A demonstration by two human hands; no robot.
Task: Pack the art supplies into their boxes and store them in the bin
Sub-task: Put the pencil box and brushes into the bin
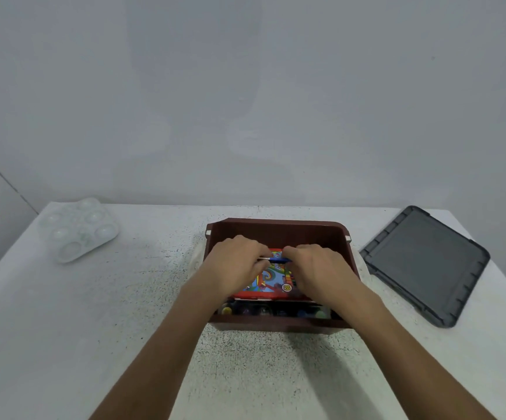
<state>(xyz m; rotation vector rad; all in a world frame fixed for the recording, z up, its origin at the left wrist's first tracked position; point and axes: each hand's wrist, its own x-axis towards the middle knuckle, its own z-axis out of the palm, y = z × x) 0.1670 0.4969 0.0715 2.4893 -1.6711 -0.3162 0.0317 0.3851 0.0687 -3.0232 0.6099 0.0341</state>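
A brown bin (276, 230) stands at the middle of the table. Inside it lies a red, colourful crayon box (268, 283), and a row of small paint pots (276, 312) sits along the bin's near wall. Both hands are inside the bin above the box. My left hand (236, 265) and my right hand (318, 268) together pinch a thin blue brush (277, 259) with a metal ferrule, held level between their fingertips.
A clear plastic paint palette (79, 230) lies at the table's back left. The grey bin lid (426, 265) lies flat to the right of the bin. The wall rises just behind the table's far edge.
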